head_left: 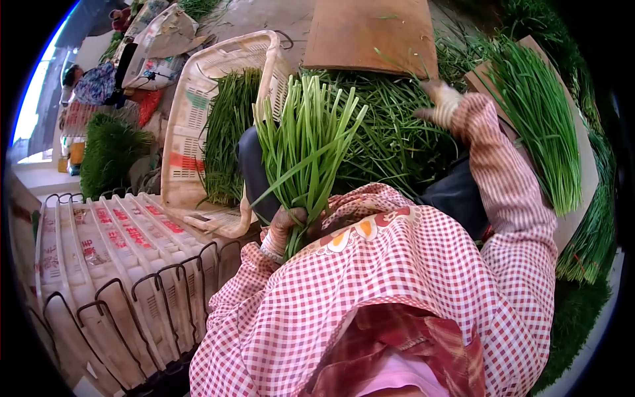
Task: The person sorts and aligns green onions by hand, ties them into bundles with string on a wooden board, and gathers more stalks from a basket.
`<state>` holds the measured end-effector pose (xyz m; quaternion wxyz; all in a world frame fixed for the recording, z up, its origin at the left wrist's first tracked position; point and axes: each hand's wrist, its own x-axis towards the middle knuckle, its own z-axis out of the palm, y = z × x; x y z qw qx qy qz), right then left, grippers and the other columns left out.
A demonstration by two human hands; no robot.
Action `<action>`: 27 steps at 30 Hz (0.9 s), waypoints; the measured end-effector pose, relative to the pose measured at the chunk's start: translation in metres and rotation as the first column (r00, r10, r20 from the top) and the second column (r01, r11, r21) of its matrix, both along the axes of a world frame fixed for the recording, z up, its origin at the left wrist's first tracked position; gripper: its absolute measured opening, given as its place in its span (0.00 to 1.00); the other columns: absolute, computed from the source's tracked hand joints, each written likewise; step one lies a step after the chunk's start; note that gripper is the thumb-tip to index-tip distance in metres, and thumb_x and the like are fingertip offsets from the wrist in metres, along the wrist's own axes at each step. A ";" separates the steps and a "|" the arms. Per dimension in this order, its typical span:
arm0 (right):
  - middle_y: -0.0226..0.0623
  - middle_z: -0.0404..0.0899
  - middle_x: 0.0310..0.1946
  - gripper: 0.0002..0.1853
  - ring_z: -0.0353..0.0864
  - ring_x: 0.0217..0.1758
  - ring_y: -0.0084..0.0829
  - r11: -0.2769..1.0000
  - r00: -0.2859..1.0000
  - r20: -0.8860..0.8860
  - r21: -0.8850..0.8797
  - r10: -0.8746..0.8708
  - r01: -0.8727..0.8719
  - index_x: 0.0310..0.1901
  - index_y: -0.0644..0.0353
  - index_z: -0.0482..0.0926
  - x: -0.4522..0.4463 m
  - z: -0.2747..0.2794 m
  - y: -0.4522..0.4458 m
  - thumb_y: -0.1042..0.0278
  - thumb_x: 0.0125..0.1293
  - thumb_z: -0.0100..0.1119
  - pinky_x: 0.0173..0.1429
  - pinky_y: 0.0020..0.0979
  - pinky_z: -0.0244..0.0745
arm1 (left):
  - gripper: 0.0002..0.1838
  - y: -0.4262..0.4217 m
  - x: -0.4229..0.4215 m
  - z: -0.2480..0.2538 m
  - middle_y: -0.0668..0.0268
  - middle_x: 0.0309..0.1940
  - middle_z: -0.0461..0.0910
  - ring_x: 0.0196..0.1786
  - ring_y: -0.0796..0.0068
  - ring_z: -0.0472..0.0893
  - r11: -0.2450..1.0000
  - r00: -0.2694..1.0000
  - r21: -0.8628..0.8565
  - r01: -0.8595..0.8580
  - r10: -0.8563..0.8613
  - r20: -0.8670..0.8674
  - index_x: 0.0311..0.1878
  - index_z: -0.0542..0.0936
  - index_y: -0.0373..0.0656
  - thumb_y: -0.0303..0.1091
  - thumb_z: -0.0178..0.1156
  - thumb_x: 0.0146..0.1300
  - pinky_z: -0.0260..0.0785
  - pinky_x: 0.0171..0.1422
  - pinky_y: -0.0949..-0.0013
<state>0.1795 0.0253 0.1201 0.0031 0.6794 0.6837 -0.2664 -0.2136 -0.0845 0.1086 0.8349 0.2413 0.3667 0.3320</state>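
My left hand (288,221) is closed round a bunch of green stalks (307,145), its pale cut ends fanned upward above my lap. My right hand (438,102), in a light glove and blurred by motion, reaches out over loose green leaves (390,126) near the lower right corner of a brown board (370,33). Its fingers look spread, and nothing shows in them. To the right of that arm, a large bundle of long green stalks (539,126) lies on a cardboard sheet (582,145).
A white plastic basket (178,132) holding greens stands at my left, beside a stack of white crates (106,245) with black wire handles. Further back left are another person (96,83), a green heap (109,155) and a red bag (149,106). More greens (592,231) lie far right.
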 end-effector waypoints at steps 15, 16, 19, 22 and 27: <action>0.43 0.62 0.65 0.49 0.67 0.64 0.42 0.996 -0.654 -0.754 -0.011 -0.067 -0.090 0.71 0.49 0.50 -0.102 0.022 -0.050 0.54 0.50 0.69 0.67 0.46 0.63 | 0.24 0.017 0.048 0.027 0.65 0.50 0.79 0.50 0.74 0.77 0.854 0.885 0.270 0.446 -0.374 -0.277 0.55 0.74 0.39 0.28 0.68 0.54 0.70 0.56 0.70; 0.43 0.61 0.66 0.50 0.66 0.65 0.43 0.989 -0.664 -0.739 -0.017 -0.112 -0.148 0.71 0.48 0.49 -0.097 0.025 -0.049 0.60 0.48 0.70 0.67 0.48 0.63 | 0.26 0.019 0.047 0.025 0.64 0.54 0.77 0.53 0.74 0.75 0.836 0.867 0.241 0.493 -0.450 -0.216 0.59 0.72 0.39 0.28 0.67 0.56 0.68 0.59 0.69; 0.44 0.61 0.66 0.51 0.67 0.64 0.43 0.972 -0.691 -0.717 0.086 -0.093 -0.220 0.72 0.48 0.49 -0.097 0.032 -0.047 0.65 0.46 0.70 0.66 0.48 0.65 | 0.28 0.027 0.047 0.011 0.63 0.56 0.75 0.56 0.74 0.74 0.768 0.782 0.153 0.622 -0.618 -0.079 0.62 0.70 0.41 0.27 0.66 0.57 0.66 0.62 0.69; 0.49 0.62 0.65 0.49 0.67 0.64 0.45 0.967 -0.694 -0.715 0.109 -0.085 -0.231 0.72 0.49 0.44 -0.096 0.045 -0.057 0.73 0.51 0.63 0.64 0.48 0.67 | 0.28 0.036 0.053 0.003 0.63 0.56 0.75 0.57 0.73 0.74 0.682 0.685 0.109 0.723 -0.728 0.014 0.62 0.69 0.41 0.26 0.64 0.57 0.66 0.62 0.69; 0.44 0.80 0.41 0.30 0.80 0.48 0.37 0.997 -0.373 -0.926 -0.042 -0.061 -0.058 0.60 0.61 0.69 -0.078 0.048 -0.079 0.78 0.52 0.63 0.54 0.39 0.76 | 0.29 0.039 0.060 -0.007 0.63 0.57 0.74 0.58 0.73 0.73 0.671 0.670 0.074 0.738 -0.741 0.040 0.63 0.68 0.41 0.23 0.62 0.57 0.66 0.63 0.69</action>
